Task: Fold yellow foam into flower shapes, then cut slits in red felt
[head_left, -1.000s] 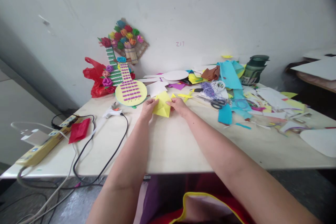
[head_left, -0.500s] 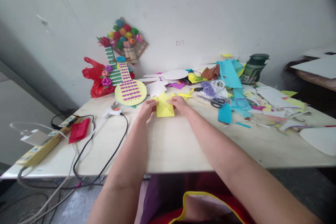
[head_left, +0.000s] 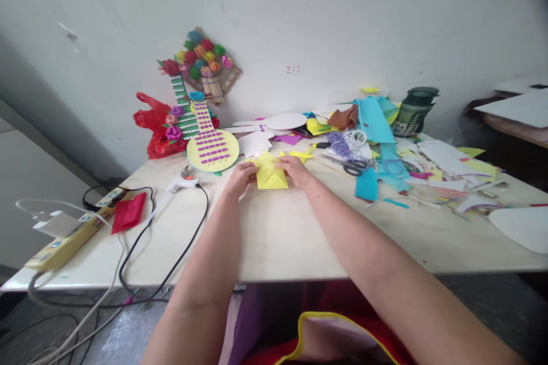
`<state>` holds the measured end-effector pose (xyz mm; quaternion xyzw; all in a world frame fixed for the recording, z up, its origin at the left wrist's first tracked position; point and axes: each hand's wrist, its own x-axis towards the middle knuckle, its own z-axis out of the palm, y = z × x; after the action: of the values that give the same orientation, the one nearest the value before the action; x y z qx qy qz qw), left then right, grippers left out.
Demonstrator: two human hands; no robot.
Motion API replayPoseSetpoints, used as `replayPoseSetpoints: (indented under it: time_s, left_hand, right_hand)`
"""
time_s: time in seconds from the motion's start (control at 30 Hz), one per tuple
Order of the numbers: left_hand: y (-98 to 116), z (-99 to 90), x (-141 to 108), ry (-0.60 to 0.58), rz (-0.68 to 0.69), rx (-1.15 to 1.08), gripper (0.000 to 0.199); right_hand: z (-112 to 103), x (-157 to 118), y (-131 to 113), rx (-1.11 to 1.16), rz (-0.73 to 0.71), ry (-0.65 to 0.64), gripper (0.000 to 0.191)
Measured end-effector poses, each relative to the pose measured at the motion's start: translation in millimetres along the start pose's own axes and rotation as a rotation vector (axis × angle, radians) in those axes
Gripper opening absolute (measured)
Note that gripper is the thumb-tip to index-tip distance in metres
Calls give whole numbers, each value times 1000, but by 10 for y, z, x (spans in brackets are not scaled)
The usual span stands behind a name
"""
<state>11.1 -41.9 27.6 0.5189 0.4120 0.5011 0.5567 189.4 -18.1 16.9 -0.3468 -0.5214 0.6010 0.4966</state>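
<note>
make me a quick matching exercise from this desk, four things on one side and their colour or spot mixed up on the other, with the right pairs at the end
Things
1. paper
2. scissors
3. glue gun
4. bottle

Colour or spot
A. white, with a black cord running from it
B. dark green, standing at the back near the wall
C. yellow, held between the left hand and the right hand
D. dark handles, right by a blue piece

Right pairs
1-C, 2-D, 3-A, 4-B
</note>
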Motion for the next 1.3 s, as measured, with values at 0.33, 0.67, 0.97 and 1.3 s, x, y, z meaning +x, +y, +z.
replayPoseSetpoints:
  time_s: [0.33, 0.67, 0.97, 1.3]
  left_hand:
    - [-20, -23, 9, -16, 15, -21, 19]
    - [6, -6, -1, 13, 14, -73, 17]
    - [-9, -17, 13, 35, 31, -99, 18]
    - [4, 2, 12, 54, 39, -83, 21]
  right_hand:
    - [-5, 0, -7, -13, -16, 8, 20]
    - [-2, 17, 34, 6, -27, -26, 24]
    - [11, 14, 29, 38, -4, -33, 22]
    - [15, 5, 22, 45, -17, -33, 19]
